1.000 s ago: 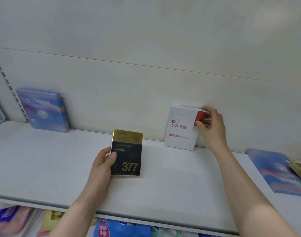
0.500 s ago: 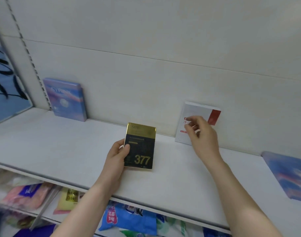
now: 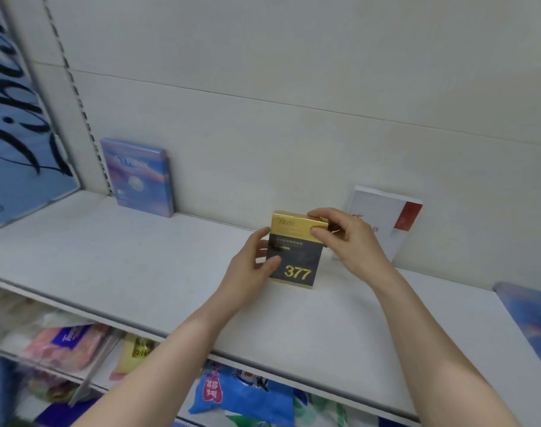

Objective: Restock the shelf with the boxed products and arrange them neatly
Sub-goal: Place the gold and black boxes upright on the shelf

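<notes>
We look down on a black-and-gold box (image 3: 297, 257) marked "377", held upright in both of a person's bare hands over a white shelf (image 3: 140, 266). The left hand (image 3: 250, 269) grips the box's left edge, its thumb laid across the dark front face and its fingers wrapped behind. The right hand (image 3: 352, 238) pinches the box's gold top band at the right corner, thumb on the front and forefinger over the top edge. The two hands are close together, both clamped on this one box. The box's lower edge is down at the shelf board; we cannot tell whether its weight rests there.

Just behind the box and to its right, a white box with a red patch (image 3: 389, 223) leans against the pale back panel (image 3: 294, 134), partly hidden by the right hand. Well to the left of the box, a blue-and-purple box (image 3: 140, 177) stands upright against the same panel. Far to the right of the box, another blue-and-purple box (image 3: 534, 322) lies flat on the shelf, cut off by the frame edge. Farther left than the upright blue box, we see a blue sign (image 3: 13, 118) with black lettering. Below the box, under the shelf's front lip, are a blue packet (image 3: 244, 396), a yellow packet (image 3: 137, 352) and a pink packet (image 3: 69, 343).
</notes>
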